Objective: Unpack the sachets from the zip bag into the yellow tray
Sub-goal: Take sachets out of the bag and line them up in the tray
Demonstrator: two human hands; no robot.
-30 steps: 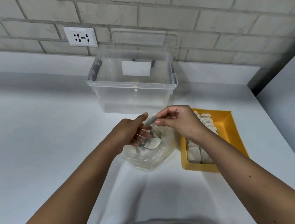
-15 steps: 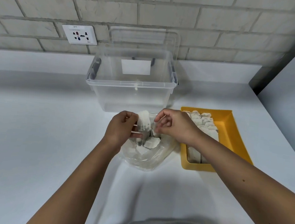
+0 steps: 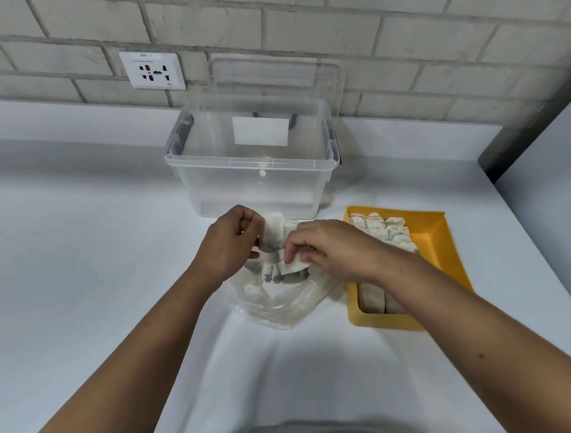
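A: While both hands sit over the bag (image 3: 281,301), what do the fingers hold?

B: The left hand (image 3: 229,246) has its fingers pinched shut on an upright sachet (image 3: 271,232). The right hand (image 3: 329,250) has its fingers closed on a second sachet (image 3: 294,266), just beside the first.

A: And the bag?

B: Directly beneath the fingers, open on the bench (image 3: 68,267), with more sachets (image 3: 279,275) inside.

A: The tray (image 3: 445,249)?

B: Just right of the right fingers, partly under that forearm, rows of sachets already in it. A clear bin (image 3: 249,179) stands beyond the fingers, apart from them.
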